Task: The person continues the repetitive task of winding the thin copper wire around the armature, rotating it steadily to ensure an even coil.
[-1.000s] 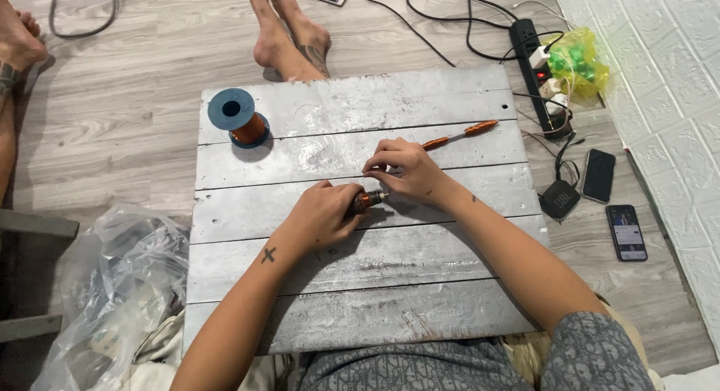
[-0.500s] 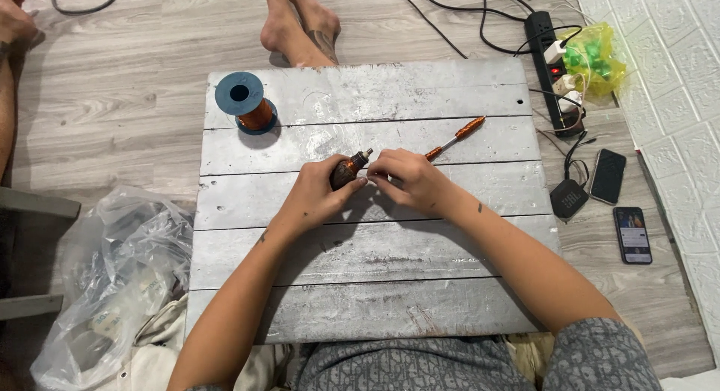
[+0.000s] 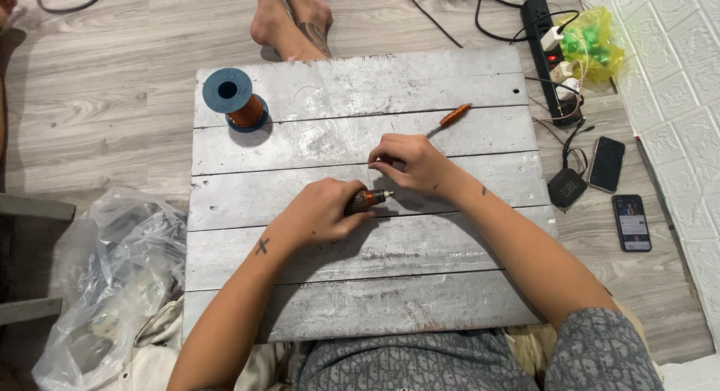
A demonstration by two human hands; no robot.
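Note:
My left hand [image 3: 319, 211] grips a small brown cylindrical part with a metal tip [image 3: 369, 199], a copper-wound piece, just above the grey wooden board [image 3: 360, 286]. My right hand [image 3: 409, 162] hovers just past the part's tip with fingers pinched together, perhaps on a thin wire that I cannot make out. A blue spool of copper wire [image 3: 234, 100] stands at the board's far left corner. An orange-handled screwdriver [image 3: 450, 119] lies on the board beyond my right hand.
Another person's bare feet [image 3: 292, 20] rest at the board's far edge. A power strip [image 3: 551, 53] with cables, a green-filled yellow bag [image 3: 596, 42], a small black speaker [image 3: 568, 187] and two phones [image 3: 606, 164] [image 3: 631, 222] lie right. Plastic bag [image 3: 105, 278] at left.
Both hands have shifted slightly nearer me and the part has turned so its metal tip points right. The camera view moved a little.

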